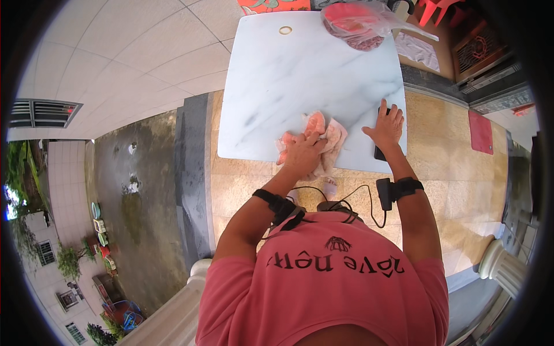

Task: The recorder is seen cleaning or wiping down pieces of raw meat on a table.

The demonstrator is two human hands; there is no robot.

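Observation:
My left hand presses down on a crumpled pink-and-white cloth at the near edge of a white marbled tabletop. Part of the cloth hangs over that edge. Near the table's right edge, my right hand rests with spread fingers over a dark phone-like object, which lies partly hidden beneath the palm and wrist. Whether the fingers grip that object is not clear.
At the far right of the table a clear plastic bag holds something red and dark pink. A small ring-shaped thing lies at the far left. Black cables hang between my arms. A fluted column stands at the right.

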